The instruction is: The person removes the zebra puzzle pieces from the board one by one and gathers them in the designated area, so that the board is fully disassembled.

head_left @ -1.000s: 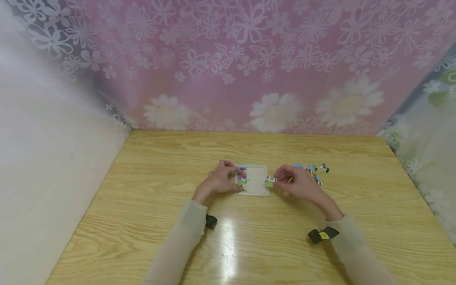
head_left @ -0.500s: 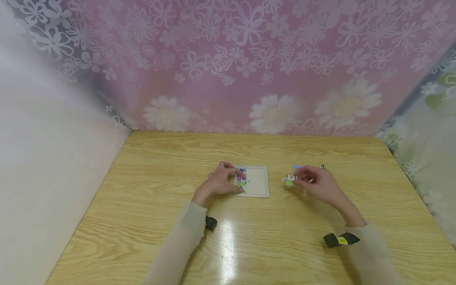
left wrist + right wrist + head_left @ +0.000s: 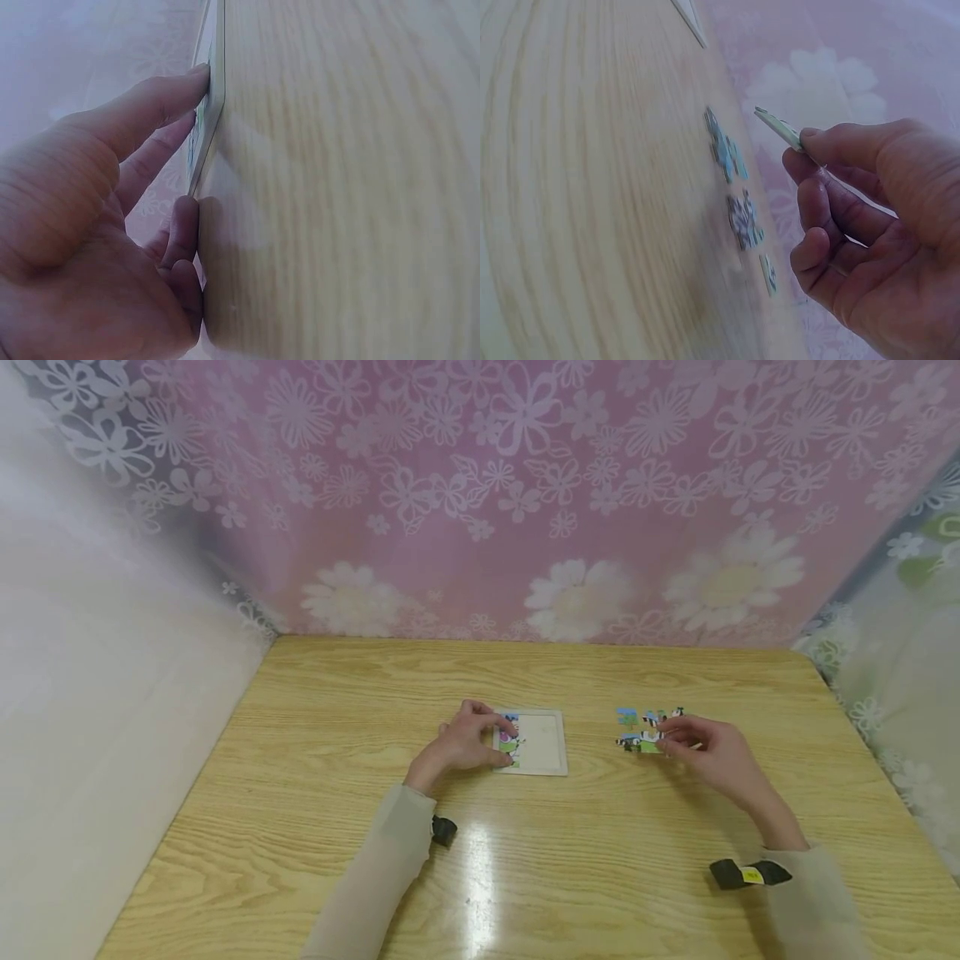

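Observation:
A small white puzzle tray [image 3: 543, 745] lies flat on the wooden table, its left strip filled with colourful puzzle pieces [image 3: 507, 747]. My left hand [image 3: 463, 739] rests at that side, thumb and forefinger touching the tray's face while lower fingers reach the tabletop in the left wrist view [image 3: 184, 281]. Between thumb and forefinger, my right hand [image 3: 716, 760] pinches a green, black and white puzzle piece [image 3: 778, 130], held above the table. Beneath and beyond it lie several loose pieces [image 3: 627, 717], partly hidden by the fingers in the head view.
The wood-grain table [image 3: 360, 710] runs back to a pink flowered curtain [image 3: 450, 527]. Pale cloth [image 3: 112, 652] hangs on the left, and a flowered sheet [image 3: 900, 710] borders the right. Black straps [image 3: 750, 874] sit at both wrists.
My right hand has drawn away from the tray towards the right, carrying the pinched puzzle piece over the loose ones. The left hand has stayed in place on the tray.

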Demonstrator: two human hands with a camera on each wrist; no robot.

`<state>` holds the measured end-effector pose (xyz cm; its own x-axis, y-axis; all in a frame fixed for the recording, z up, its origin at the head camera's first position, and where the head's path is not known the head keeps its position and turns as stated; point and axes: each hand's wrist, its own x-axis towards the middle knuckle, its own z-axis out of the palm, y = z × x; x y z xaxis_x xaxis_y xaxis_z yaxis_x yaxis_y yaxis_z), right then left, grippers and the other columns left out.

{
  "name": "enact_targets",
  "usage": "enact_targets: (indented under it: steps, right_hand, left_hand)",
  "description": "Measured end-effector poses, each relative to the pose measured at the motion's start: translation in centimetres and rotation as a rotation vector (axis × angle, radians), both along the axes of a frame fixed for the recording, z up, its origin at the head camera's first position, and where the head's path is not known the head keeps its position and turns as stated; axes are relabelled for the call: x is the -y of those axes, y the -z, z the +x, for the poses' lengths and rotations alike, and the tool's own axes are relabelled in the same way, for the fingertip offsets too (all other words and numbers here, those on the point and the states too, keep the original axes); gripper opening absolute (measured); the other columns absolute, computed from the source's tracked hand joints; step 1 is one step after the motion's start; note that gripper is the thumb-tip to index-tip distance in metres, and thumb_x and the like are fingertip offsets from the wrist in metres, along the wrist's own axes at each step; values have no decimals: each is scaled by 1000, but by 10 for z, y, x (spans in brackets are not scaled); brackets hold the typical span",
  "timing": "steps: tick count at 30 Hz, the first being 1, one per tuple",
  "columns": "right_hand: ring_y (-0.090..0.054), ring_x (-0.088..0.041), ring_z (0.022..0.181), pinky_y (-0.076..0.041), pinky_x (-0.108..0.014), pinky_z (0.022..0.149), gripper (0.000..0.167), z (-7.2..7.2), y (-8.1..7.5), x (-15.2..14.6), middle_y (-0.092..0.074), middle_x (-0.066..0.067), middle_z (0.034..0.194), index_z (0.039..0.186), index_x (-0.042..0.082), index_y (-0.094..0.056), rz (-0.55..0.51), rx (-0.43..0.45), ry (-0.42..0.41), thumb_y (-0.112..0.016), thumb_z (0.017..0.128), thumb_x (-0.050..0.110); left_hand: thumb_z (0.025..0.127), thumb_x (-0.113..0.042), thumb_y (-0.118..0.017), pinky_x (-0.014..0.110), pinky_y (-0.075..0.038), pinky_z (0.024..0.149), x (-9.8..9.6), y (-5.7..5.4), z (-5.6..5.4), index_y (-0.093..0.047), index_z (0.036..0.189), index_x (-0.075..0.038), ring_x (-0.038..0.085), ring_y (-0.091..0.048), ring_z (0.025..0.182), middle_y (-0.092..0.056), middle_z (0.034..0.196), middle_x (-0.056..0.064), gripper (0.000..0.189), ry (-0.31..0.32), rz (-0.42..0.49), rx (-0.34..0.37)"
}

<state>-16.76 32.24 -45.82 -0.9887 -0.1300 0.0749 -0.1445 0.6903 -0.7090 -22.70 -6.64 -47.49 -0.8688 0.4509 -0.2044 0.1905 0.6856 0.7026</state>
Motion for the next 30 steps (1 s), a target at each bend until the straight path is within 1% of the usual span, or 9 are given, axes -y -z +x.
enact_targets:
  steps: [7,10,15,16,18,21,23,27,30]
  right_hand:
    - [-62,5,79,-51,-24,61,27,1,6,-24,-76,-12,99,119,7,-72,49,-47,48,-69,100,25]
    - [-60,9,79,-51,-21,63,26,0,9,-34,-76,-10,98,118,7,-72,59,-65,65,-69,99,25]
    - [-58,14,80,-49,-17,65,27,-1,14,-48,-75,8,94,118,7,-73,61,-64,87,-70,99,26]
    - [-58,14,80,-50,-17,65,28,-1,15,-50,-74,10,94,119,7,-73,62,-58,92,-69,99,26]
    - [-57,16,80,-50,-17,65,28,-2,16,-53,-75,7,95,119,7,-72,78,-50,97,-69,100,27]
    - [-56,15,79,-50,-18,64,28,-3,16,-55,-76,-7,99,118,6,-72,111,-37,105,-68,100,27]
    - [-56,12,78,-49,-20,63,27,-4,16,-56,-75,-15,101,117,6,-73,146,-32,116,-68,100,27]
    - [-56,7,77,-48,-21,63,27,-6,18,-57,-75,-16,100,115,5,-73,206,-23,128,-69,99,26]
    - [-55,9,76,-47,-21,64,25,-8,21,-58,-75,-15,99,114,5,-74,227,-34,120,-70,98,24]
  left_hand:
    - [87,-32,-83,53,-26,99,0,-1,1,-71,117,-33,27,-40,131,-40,143,7,32,-8,-4,2]
    - [87,-33,-83,54,-26,100,0,-1,1,-71,117,-33,27,-40,131,-40,143,7,32,-9,-1,0]
    - [87,-33,-83,53,-26,99,0,-2,1,-71,117,-33,27,-40,130,-40,142,7,32,-9,-2,-3]
    - [87,-33,-83,53,-26,98,0,-2,1,-71,117,-33,27,-40,130,-40,142,7,32,-8,-3,-3]
    - [87,-34,-83,52,-26,98,0,-2,0,-71,117,-33,26,-40,129,-40,141,6,32,-8,-4,-3]
    - [87,-33,-83,53,-26,98,0,-1,1,-71,117,-32,26,-40,129,-40,140,6,32,-6,3,-7]
    - [87,-33,-83,54,-25,99,1,-1,1,-71,117,-32,26,-40,129,-40,140,6,32,-1,7,-8]
    - [88,-34,-81,58,-24,103,2,1,-1,-71,118,-32,27,-38,131,-39,142,7,32,19,19,0]
    - [90,-36,-79,63,-22,110,6,5,-4,-70,120,-34,27,-37,135,-38,146,7,31,35,30,9]
